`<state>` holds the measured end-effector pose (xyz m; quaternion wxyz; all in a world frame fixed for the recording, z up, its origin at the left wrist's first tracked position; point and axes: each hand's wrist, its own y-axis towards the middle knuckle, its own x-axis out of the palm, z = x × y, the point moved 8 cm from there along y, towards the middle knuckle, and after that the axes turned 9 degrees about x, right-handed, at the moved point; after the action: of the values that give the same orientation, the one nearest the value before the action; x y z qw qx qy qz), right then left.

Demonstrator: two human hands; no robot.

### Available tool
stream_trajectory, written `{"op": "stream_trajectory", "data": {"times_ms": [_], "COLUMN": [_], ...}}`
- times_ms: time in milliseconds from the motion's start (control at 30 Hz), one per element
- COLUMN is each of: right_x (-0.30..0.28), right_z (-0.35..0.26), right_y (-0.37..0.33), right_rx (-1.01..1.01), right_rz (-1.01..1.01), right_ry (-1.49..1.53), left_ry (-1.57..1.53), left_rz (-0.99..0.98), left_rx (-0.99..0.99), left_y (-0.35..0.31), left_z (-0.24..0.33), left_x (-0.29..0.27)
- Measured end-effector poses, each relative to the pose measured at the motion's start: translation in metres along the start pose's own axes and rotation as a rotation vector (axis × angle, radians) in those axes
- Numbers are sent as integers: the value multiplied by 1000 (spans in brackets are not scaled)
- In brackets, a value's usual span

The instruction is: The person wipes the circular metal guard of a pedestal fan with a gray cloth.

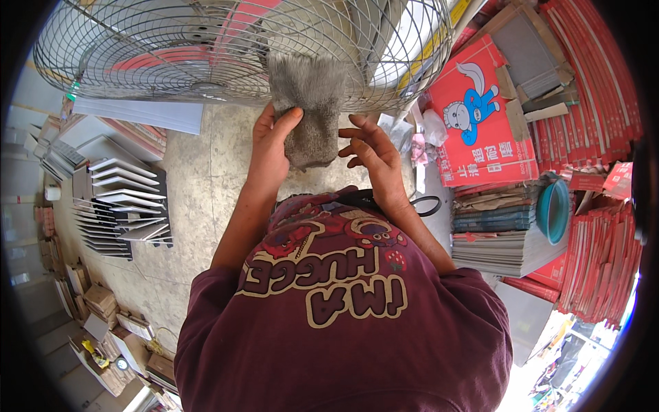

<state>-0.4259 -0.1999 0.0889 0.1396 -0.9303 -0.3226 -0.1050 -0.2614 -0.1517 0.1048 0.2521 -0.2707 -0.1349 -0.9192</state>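
Observation:
In my left hand (274, 141) is a grey, shaggy piece of cloth (312, 130), gripped along its left edge with the thumb across its front. It hangs upright, its frayed top edge overlapping the wire cage of a large fan (206, 51). My right hand (374, 151) is at the cloth's right side, fingers apart and slightly bent, its fingertips close to the edge. Whether they touch it I cannot tell.
Red-and-grey stacks of tile boxes (491, 117) rise on the right, with a teal bowl (552, 211) among them. A black rack of tiles (127, 206) stands on the concrete floor (195, 226) at left. Wooden boxes (103, 302) lie at lower left.

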Motion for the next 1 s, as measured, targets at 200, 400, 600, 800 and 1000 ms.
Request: {"op": "stream_trajectory", "data": {"times_ms": [200,400,600,800,1000], "right_x": [-2,-1,-1,1,1], "right_z": [9,11,14,12,12], "right_y": [1,1,3,2,3], "right_rx": [49,52,70,88,77], "right_rz": [14,10,9,22,2], "right_ry": [12,18,20,-4,22], "left_ry": [-51,-130,-114,-149,-165], "left_rz": [136,214,97,23,23], "left_rx": [-291,-377,-163,124,78], "left_y": [-13,-16,6,10,16], "left_z": [-58,-73,-14,47,23], "left_x": [-34,-62,-35,-12,-38]}}
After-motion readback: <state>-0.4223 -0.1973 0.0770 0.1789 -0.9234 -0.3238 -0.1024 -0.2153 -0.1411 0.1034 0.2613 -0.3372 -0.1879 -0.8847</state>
